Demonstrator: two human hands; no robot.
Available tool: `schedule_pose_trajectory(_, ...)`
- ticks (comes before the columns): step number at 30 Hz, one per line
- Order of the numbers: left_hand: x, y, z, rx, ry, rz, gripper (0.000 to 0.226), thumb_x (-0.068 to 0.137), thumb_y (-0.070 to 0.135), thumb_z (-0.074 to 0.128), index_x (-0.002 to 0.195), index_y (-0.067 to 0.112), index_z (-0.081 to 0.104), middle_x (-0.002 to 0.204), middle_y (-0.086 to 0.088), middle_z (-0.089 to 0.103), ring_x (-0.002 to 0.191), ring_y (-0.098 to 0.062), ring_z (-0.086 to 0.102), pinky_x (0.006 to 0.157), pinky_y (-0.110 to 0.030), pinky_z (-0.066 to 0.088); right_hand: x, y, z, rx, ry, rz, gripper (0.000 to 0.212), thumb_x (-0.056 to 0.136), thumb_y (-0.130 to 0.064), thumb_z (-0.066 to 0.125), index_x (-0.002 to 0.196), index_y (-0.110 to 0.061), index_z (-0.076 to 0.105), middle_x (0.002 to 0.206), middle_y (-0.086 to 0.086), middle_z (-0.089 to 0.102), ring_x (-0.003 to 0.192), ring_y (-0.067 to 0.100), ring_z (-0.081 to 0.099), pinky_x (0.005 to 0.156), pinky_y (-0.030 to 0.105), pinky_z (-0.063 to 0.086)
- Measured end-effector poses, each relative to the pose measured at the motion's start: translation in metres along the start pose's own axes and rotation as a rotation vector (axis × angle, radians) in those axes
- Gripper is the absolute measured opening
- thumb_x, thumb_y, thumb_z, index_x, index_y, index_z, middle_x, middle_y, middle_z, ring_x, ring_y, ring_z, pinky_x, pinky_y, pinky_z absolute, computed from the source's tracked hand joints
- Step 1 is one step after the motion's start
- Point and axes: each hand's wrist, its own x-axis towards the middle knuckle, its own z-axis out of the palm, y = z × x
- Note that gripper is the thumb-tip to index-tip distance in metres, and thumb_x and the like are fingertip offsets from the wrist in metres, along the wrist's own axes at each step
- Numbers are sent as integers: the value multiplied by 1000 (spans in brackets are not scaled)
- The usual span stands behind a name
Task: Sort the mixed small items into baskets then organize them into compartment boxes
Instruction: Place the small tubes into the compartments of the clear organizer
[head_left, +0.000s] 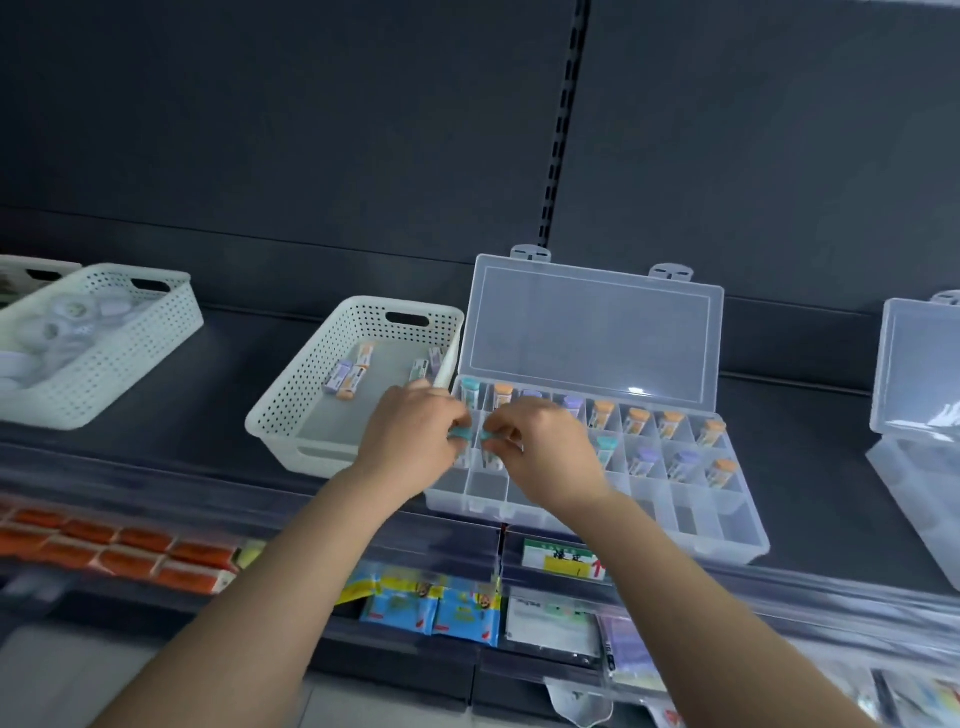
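A clear compartment box (743, 540) lies open on the dark shelf, its lid (592, 332) leaning back. Several small tubes with orange, purple and teal caps stand in its back two rows, such as an orange-capped tube (637, 420). My left hand (410, 434) pinches a teal-capped tube (461, 433) over the box's left end. My right hand (540, 441) pinches another teal-capped tube (490, 437) right beside it. A white perforated basket (332, 364) to the left of the box holds several more small tubes (349, 378).
A second white basket (114, 358) with round white items stands at the far left. Another open clear box (914, 395) sits at the right edge. Below the shelf edge hang packets (431, 608) and orange boxes (119, 551), with a price tag (563, 558).
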Motion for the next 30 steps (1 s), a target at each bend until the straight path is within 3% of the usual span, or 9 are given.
schedule_pose_trajectory(10, -4, -7, 13, 252, -142, 115, 17, 89, 33, 64, 102, 27, 72, 98, 13, 65, 98, -14, 43, 84, -33, 26, -10, 3, 25, -45, -117, 125, 15, 90, -17, 62, 101, -12, 71, 98, 5, 69, 91, 22, 61, 78, 34, 51)
schedule_pose_trajectory(21, -9, -13, 14, 270, -137, 142, 12, 87, 26, 65, 97, 27, 71, 94, 14, 65, 98, -12, 42, 92, -35, 17, -12, 3, 21, -108, -175, 126, 17, 86, -25, 62, 100, -18, 69, 99, 0, 67, 93, 17, 59, 79, 34, 55)
schedule_pose_trajectory(30, -13, -12, 9, 215, -75, 168, 20, 87, 31, 64, 103, 24, 72, 103, 12, 63, 107, -13, 42, 93, -34, 18, -11, -1, 16, -101, -146, 69, 26, 86, -31, 63, 108, -18, 67, 99, -1, 67, 95, 17, 58, 76, 31, 54)
